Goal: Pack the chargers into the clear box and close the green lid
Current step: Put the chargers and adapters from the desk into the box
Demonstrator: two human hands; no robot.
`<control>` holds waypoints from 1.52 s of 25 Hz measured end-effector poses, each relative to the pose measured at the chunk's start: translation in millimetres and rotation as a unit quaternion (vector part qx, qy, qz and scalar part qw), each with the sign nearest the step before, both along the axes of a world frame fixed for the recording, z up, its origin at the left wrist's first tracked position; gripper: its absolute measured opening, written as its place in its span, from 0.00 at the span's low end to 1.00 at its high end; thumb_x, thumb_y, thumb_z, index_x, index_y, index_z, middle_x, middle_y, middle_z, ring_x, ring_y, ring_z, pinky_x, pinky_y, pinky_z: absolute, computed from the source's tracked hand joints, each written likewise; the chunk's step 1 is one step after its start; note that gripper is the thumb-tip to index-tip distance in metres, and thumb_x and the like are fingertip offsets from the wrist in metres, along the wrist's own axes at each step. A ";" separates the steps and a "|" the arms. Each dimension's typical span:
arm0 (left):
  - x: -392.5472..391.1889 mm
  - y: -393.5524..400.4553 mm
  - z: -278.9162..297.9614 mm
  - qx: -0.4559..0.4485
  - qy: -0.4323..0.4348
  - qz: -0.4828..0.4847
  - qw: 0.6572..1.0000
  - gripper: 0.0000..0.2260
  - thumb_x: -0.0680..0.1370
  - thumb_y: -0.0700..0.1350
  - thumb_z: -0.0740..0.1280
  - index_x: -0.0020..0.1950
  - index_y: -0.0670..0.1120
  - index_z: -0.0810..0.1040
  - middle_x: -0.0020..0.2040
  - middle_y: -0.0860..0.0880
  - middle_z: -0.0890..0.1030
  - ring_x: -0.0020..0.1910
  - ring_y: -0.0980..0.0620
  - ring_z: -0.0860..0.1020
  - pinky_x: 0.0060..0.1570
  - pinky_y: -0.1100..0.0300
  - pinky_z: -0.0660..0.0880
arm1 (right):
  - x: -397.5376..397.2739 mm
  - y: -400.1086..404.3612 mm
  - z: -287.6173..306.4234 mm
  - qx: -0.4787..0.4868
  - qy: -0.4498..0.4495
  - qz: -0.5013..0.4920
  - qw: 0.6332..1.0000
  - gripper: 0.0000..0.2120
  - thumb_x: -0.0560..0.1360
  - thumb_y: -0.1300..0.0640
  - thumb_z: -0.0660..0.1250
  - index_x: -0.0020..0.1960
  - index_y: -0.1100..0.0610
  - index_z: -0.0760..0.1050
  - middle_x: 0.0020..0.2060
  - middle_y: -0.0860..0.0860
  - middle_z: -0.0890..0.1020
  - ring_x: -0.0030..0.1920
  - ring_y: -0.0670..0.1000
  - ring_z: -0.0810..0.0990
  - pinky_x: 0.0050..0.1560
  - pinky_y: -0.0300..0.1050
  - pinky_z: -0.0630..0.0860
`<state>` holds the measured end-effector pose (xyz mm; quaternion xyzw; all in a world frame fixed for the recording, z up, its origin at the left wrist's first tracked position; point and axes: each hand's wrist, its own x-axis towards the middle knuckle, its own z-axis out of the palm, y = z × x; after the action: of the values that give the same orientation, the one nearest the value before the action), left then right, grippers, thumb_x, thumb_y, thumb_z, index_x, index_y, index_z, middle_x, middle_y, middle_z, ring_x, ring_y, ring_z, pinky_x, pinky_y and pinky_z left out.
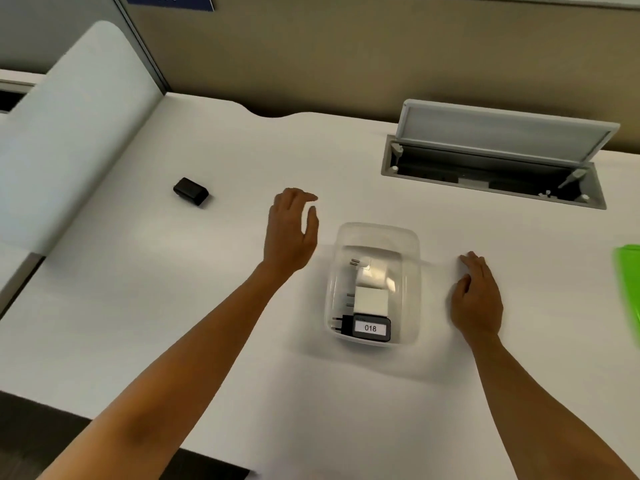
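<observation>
The clear box (412, 244) stands on the white desk, lid off. Inside lie a white charger (372, 270) at the far end, another white charger (370, 301) in the middle, and a black charger (371, 328) with a label reading 018 at the near end. A black charger (191, 191) lies alone on the desk at the far left. The green lid (628, 278) shows partly at the right frame edge. My left hand (291, 230) hovers left of the box, fingers apart and empty. Flat on the desk to the right of the box rests my right hand (479, 299).
An open cable hatch (495, 168) with a raised grey flap is sunk into the desk at the back right. A white rounded divider panel (69, 133) stands along the left side. A beige partition wall (346, 46) runs behind the desk.
</observation>
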<state>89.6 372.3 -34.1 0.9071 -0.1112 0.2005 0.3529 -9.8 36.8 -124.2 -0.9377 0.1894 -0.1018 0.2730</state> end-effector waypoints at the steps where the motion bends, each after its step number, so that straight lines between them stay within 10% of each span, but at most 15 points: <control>1: 9.8 23.1 -6.4 0.026 0.016 0.044 0.999 0.12 0.80 0.43 0.60 0.60 0.43 0.77 0.58 0.46 0.76 0.57 0.48 0.74 0.56 0.57 0.69 | 1.0 1.2 1.0 -0.001 -0.001 -0.002 1.000 0.21 0.81 0.62 0.54 0.72 0.53 0.69 0.74 0.48 0.70 0.76 0.49 0.63 0.74 0.51 0.66; 8: 81.6 164.0 -30.0 0.317 0.252 0.175 0.897 0.30 0.73 0.33 0.64 0.75 0.41 0.64 0.78 0.40 0.59 0.78 0.36 0.53 0.64 0.38 0.68 | 1.3 5.1 3.9 -0.010 -0.015 0.002 1.000 0.21 0.80 0.64 0.55 0.71 0.55 0.70 0.73 0.51 0.71 0.76 0.51 0.65 0.74 0.49 0.65; 12: 93.4 197.7 -34.4 0.318 0.310 0.149 0.884 0.34 0.75 0.30 0.62 0.79 0.43 0.55 0.80 0.41 0.52 0.78 0.38 0.49 0.58 0.37 0.74 | 2.6 5.8 4.3 -0.010 -0.015 -0.001 1.000 0.21 0.80 0.64 0.56 0.71 0.56 0.70 0.73 0.51 0.72 0.76 0.51 0.65 0.74 0.49 0.65; 18: 91.9 172.5 -38.3 0.396 0.280 0.172 0.857 0.28 0.77 0.31 0.63 0.75 0.32 0.57 0.70 0.31 0.66 0.69 0.32 0.64 0.61 0.45 0.73 | 2.6 7.4 5.3 -0.002 -0.013 -0.012 1.000 0.21 0.80 0.64 0.56 0.71 0.55 0.71 0.72 0.50 0.72 0.76 0.51 0.65 0.74 0.48 0.65; 25: 64.1 126.2 -25.7 0.578 0.302 0.100 0.751 0.11 0.73 0.40 0.63 0.54 0.42 0.76 0.48 0.47 0.77 0.47 0.49 0.76 0.51 0.58 0.70 | 1.8 6.0 2.4 0.003 -0.023 -0.010 1.000 0.21 0.80 0.64 0.57 0.71 0.55 0.71 0.72 0.50 0.72 0.75 0.51 0.66 0.74 0.48 0.65; 38: -2.5 8.7 -0.6 0.280 0.122 0.012 0.952 0.16 0.77 0.41 0.69 0.64 0.39 0.74 0.55 0.39 0.77 0.51 0.39 0.75 0.54 0.48 0.72 | 1.3 1.6 -1.2 0.003 -0.037 0.000 0.999 0.21 0.79 0.63 0.59 0.71 0.57 0.72 0.71 0.52 0.73 0.75 0.52 0.67 0.74 0.50 0.67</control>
<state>87.1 381.0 -34.8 0.9883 -0.1078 0.0539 0.0933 -8.5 38.4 -125.4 -0.9323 0.1796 -0.1357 0.2830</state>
